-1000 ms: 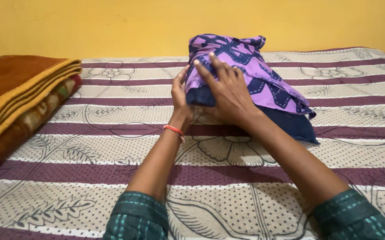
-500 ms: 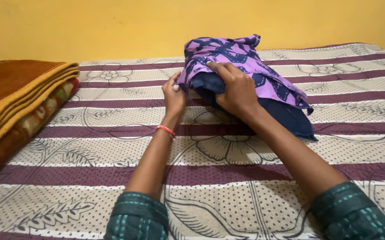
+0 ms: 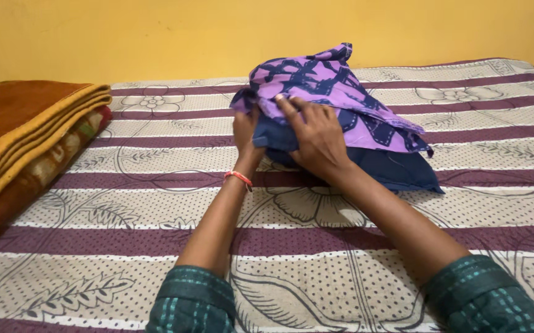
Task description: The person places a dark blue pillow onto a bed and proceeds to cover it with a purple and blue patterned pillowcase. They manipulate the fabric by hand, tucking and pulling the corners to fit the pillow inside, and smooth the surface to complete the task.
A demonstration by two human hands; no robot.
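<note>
A purple cloth with dark blue pattern (image 3: 335, 86) lies bunched on top of a plain dark blue cloth (image 3: 396, 169) on the bed. My left hand (image 3: 245, 132) grips the left edge of the purple cloth, lifting it a little. My right hand (image 3: 316, 139) rests on the front of the bundle, fingers curled over the purple cloth and pressing on the blue one beneath. An orange band circles my left wrist. Both forearms reach forward from teal patterned sleeves.
The bed is covered by a cream and maroon striped sheet (image 3: 125, 209) with flower outlines. A stack of folded orange and brown blankets (image 3: 20, 135) sits at the left edge. A yellow wall (image 3: 156, 37) runs behind the bed.
My left hand has taken the purple cloth's left edge and pulled it out to the left. My right hand has slid slightly left and flattened on the bundle.
</note>
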